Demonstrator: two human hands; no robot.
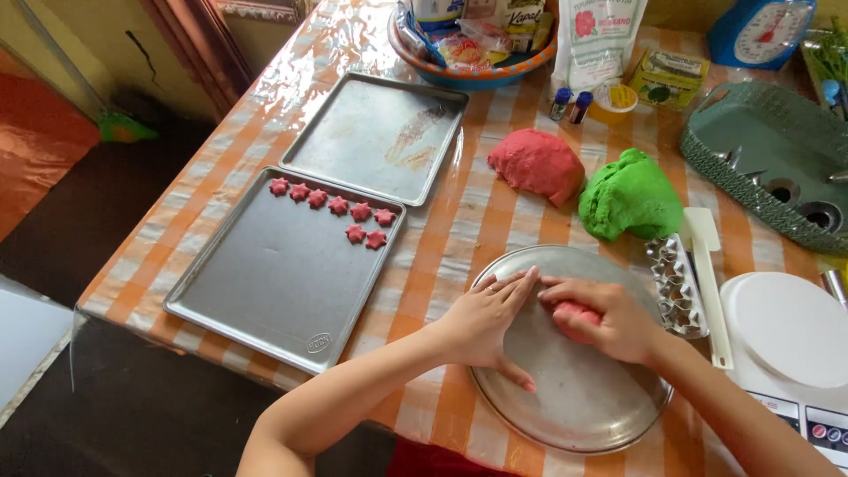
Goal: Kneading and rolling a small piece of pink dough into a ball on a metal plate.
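Shaping step: right hand [609, 322], fingers curled over pink dough [572, 313], presses it onto round tray [574, 406]; left hand [484, 322], fingers together, steadies. Flattening evenly likely comes next.

My right hand [609, 322] covers most of the soft pink lump of dough [574, 313] on the round metal platter [583, 415], so its shape is hidden from me. Right of that platter, the white digital scale [791, 353] runs off the frame edge. Far beyond the platter, the blue dial scale [761, 31] and the orange-rimmed blue bowl [477, 75] are cut off at the top.
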